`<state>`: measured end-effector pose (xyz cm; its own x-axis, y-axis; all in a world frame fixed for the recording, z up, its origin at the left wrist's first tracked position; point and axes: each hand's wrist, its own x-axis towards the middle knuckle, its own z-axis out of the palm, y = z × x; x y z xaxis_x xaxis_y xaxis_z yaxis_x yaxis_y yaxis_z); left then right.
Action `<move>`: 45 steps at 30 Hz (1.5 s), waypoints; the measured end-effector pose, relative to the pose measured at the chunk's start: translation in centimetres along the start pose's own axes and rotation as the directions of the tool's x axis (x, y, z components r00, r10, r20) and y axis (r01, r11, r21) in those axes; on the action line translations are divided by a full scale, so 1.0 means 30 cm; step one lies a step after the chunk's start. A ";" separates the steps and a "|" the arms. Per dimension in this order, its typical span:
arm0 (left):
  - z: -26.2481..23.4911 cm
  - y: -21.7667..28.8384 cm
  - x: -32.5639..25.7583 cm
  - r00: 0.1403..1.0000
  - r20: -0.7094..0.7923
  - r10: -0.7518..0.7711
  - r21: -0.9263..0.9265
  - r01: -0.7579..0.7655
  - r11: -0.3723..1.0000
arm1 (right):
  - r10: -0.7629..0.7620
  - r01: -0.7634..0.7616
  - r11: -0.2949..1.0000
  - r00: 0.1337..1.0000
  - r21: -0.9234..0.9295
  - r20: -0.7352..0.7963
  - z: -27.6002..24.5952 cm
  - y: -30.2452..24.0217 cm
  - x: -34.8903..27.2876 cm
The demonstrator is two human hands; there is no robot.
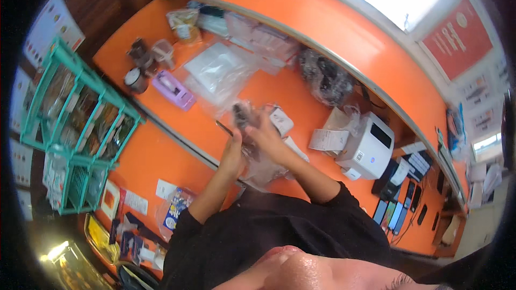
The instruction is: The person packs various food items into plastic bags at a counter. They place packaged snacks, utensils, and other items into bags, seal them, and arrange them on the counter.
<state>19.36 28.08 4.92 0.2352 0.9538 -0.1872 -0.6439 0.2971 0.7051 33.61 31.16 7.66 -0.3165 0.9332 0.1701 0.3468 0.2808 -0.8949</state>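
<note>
In front of my chest, both hands are closed around a dark bundle (242, 114) in crinkled clear plastic; motion blurs it, so its kind does not show. My right hand (263, 133) wraps its upper part. My left hand (233, 150) grips lower down on the left, with a thin dark stick-like piece (223, 127) jutting out past the thumb. Loose clear plastic (260, 174) hangs below my hands over the orange counter. Just beyond my right hand lies a small white box (280, 121). Farther off are flat clear plastic bags (217, 70).
A purple tape dispenser (173, 90) and a dark jar (135, 80) stand at the far left. Teal baskets (80, 113) fill the left side. On the right are a white label printer (366, 147), several phones (398, 216) and a raised orange shelf (301, 8).
</note>
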 end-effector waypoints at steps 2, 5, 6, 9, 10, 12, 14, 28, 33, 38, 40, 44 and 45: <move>0.055 -0.051 -0.006 0.992 0.066 0.108 -0.075 -0.103 0.992 | 0.011 0.001 0.947 0.999 -0.321 0.035 0.026 -0.011 -0.023; 0.101 -0.003 0.027 0.995 -0.056 -0.079 -0.084 0.074 0.994 | -0.225 0.231 0.830 0.972 -0.508 0.075 -0.060 -0.061 -0.010; 0.072 -0.018 0.062 0.984 -0.092 -0.152 -0.168 0.135 0.977 | -0.357 0.382 0.811 0.923 -0.443 0.143 -0.149 -0.049 0.015; -0.094 -0.087 0.111 0.988 -0.061 -0.139 -0.195 0.124 0.973 | 0.020 0.035 0.963 0.980 -0.269 0.198 -0.419 -0.062 0.117; -0.050 -0.086 0.124 0.965 -0.113 -0.236 -0.240 0.204 0.949 | -0.011 -0.012 0.831 0.999 -0.556 -0.038 -0.521 0.080 0.154; 0.007 -0.068 0.130 0.973 -0.095 -0.209 -0.174 0.191 0.966 | 0.115 -0.315 0.701 0.936 -0.640 -0.334 -0.686 0.261 0.251; 0.018 -0.076 0.135 0.976 -0.079 -0.204 -0.189 0.186 0.964 | 0.209 -0.495 0.478 0.866 -0.725 -0.454 -0.739 0.357 0.311; 0.012 -0.086 0.172 0.961 -0.052 -0.272 -0.197 0.257 0.946 | 0.079 -0.586 0.432 0.782 -0.686 -0.618 -0.746 0.329 0.270; 0.102 -0.068 0.151 0.962 0.110 -0.250 -0.179 0.266 0.947 | -0.219 -0.484 0.655 0.613 -0.580 -0.759 -0.614 0.160 -0.038; 0.108 -0.120 0.165 0.958 0.162 -0.238 -0.120 0.259 0.959 | 0.165 -0.144 0.985 0.604 0.096 -0.780 -0.459 0.105 -0.217; 0.132 -0.133 0.165 0.968 0.111 -0.224 -0.095 0.235 0.967 | 0.335 -0.023 0.884 0.730 0.468 -0.596 -0.366 0.136 -0.268; 0.183 -0.083 0.147 0.987 -0.047 -0.156 0.063 0.159 0.985 | 0.445 0.001 0.620 0.823 0.785 -0.353 -0.239 0.003 -0.246; 0.177 -0.081 0.141 0.993 -0.074 -0.093 0.071 0.099 0.993 | 0.445 -0.009 0.602 0.834 0.798 -0.327 -0.234 0.000 -0.237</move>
<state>25.78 31.15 6.04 0.2394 0.9226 -0.3026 -0.5642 0.3858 0.7300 42.05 26.10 9.35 0.1788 0.9763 -0.1217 -0.4933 -0.0181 -0.8697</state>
